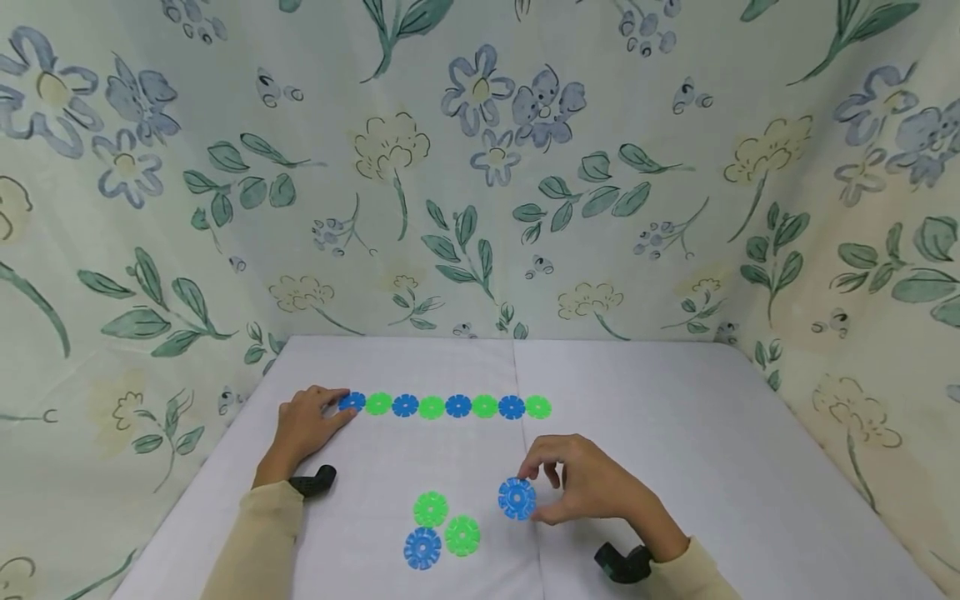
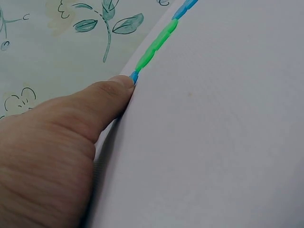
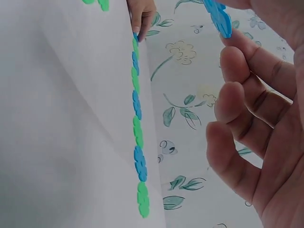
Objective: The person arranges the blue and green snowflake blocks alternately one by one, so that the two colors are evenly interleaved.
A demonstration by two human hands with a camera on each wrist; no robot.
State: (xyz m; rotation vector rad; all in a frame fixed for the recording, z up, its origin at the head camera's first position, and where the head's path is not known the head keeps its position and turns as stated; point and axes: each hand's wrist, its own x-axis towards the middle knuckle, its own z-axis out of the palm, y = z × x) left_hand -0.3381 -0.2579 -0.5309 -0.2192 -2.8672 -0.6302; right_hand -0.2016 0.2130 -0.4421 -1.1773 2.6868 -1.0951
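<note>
A row of flat notched plastic discs, alternating blue and green, lies across the table; a green disc (image 1: 538, 407) ends it on the right. My left hand (image 1: 309, 423) pinches the blue disc (image 1: 352, 402) at the row's left end between thumb and finger. Between thumb and index finger, my right hand (image 1: 588, 483) holds a single blue disc (image 1: 517, 498) by its edges, in front of the row's right end. In the right wrist view this held blue disc (image 3: 218, 18) is raised in the fingertips, while the other fingers curl loosely without touching it.
Closer to the front, two green discs (image 1: 462, 536) and another blue disc (image 1: 422, 548) lie grouped together. White cloth (image 1: 660, 400) covers the table, with a crease right of centre. A floral curtain (image 1: 465, 167) hangs behind and on both sides.
</note>
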